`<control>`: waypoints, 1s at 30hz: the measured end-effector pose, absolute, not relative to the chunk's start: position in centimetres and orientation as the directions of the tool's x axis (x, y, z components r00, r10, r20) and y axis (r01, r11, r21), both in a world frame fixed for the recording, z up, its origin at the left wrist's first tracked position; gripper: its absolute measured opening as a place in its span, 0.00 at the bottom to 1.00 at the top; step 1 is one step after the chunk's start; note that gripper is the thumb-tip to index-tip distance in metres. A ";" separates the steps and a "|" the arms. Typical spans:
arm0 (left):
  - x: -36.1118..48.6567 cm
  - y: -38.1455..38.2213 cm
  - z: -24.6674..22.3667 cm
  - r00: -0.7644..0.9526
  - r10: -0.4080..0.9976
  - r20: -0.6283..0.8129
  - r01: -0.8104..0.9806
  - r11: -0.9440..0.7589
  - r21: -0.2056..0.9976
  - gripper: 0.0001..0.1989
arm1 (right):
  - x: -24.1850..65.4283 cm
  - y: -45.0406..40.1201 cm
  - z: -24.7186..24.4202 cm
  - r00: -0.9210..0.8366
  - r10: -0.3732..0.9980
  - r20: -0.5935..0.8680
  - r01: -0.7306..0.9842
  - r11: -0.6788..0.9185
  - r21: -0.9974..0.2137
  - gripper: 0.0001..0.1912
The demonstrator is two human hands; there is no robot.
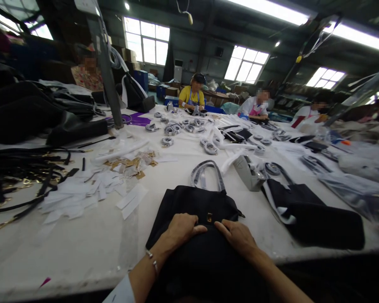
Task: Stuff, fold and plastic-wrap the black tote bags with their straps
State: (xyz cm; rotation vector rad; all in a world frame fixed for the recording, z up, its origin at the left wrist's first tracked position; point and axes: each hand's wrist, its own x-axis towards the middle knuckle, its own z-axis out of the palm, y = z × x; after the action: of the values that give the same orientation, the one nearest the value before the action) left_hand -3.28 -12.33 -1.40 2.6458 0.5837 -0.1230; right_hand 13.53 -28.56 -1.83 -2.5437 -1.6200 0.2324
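A black bag [198, 202] lies at the near edge of the white table [91, 248], straight in front of the person, its lower part running down toward the viewer into shadow; its handles [221, 181], covered in a greyish wrap, stand up on the far side; the left hand [183, 227] rests on the bag with fingers curled and thumb stretched inward, just left of a small gold clasp [209, 217]; the right hand [238, 235] lies on the other side of the clasp, its thumb pointing back toward the left one; both hands touch the bag, but I cannot tell whether they pinch its material or only press on it; a silvery bracelet [152, 263] circles the left wrist; left of the bag lie white paper slips [78, 191], with brown tags [132, 163] beyond them and a heap of black straps [15, 168] with gold fittings farther left; to the right stands a tape dispenser [246, 172], just beside a second black bag [325, 214]; farther back, coiled grey straps [170, 129] are scattered over the table, and a co-worker in a yellow top [185, 94] sits at its far side.
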 end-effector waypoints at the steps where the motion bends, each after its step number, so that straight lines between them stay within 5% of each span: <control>1: -3.3 -12.2 -1.6 0.907 0.389 -0.165 0.422 -0.815 0.397 0.27 | 13.6 -28.4 -1.9 0.422 0.905 -0.051 0.890 -0.424 -0.167 0.25; 13: -0.7 -13.6 0.3 0.835 0.548 0.053 0.497 -0.792 0.355 0.15 | 17.8 -22.0 1.8 0.483 0.861 0.158 0.867 -0.496 0.049 0.13; 16: -0.6 -14.8 1.7 0.894 0.448 0.004 0.407 -0.817 0.409 0.18 | 17.1 -19.5 4.0 0.413 0.869 0.272 0.908 -0.416 -0.051 0.12; 21: 0.1 -16.1 2.3 0.953 0.275 0.130 0.186 -0.863 0.469 0.23 | 15.2 -14.3 3.4 0.217 0.905 0.366 0.931 -0.079 -0.357 0.14; 26: 0.4 -13.1 -0.7 0.908 0.410 -0.086 0.335 -0.587 0.737 0.15 | 15.9 -11.0 -3.7 0.058 0.940 0.336 0.957 0.043 -0.286 0.19; 30: -0.2 -10.3 -1.5 0.895 0.438 -0.078 0.270 -0.397 0.877 0.10 | 17.4 -10.6 -6.9 0.093 0.930 0.356 0.946 0.029 -0.322 0.16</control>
State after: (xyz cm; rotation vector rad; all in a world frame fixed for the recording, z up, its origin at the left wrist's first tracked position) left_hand -0.20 -10.27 -1.54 2.0054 0.5140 0.2000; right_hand 17.39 -10.57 -6.86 -1.8992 -1.8355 -0.0451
